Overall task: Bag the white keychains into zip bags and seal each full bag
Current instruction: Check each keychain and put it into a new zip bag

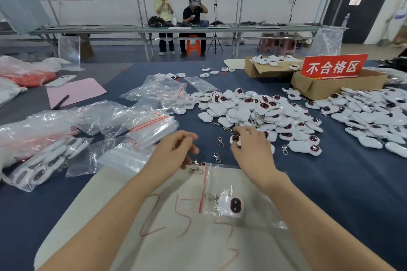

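dark blue cloth point(330, 182) covers a work table in a big workshop room. right hand point(253, 149) is palm down at the near edge of the pile of keychains point(253, 110). its fingers point(246, 131) are curled over the pile, with index and thumb closed around one white keychain point(235, 138), dark face showing just left of the knuckles. loose metal clips point(220, 142) lie on the cloth beside that hand.

left hand point(174, 149) hovers left of it, fingers loosely curled with the thumb tucked toward them. cannot tell if it grips anything. a metal clasp point(195, 169) sits right under the fingertips, at the mouth of the zip bag point(248, 191).

the zip bag lies flat between the forearms on a pale board point(110, 204) with red numbers, and one bagged keychain point(234, 205) is inside it.

further left are empty bags point(149, 123) in a loose heap and filled bags point(44, 160). pink paper point(77, 90) with a pen point(60, 102) is beyond them. on the right is a second heap of keychains point(374, 121), with cardboard boxes point(319, 86) and a red sign point(332, 68) behind. two people point(164, 6) are at a far bench.
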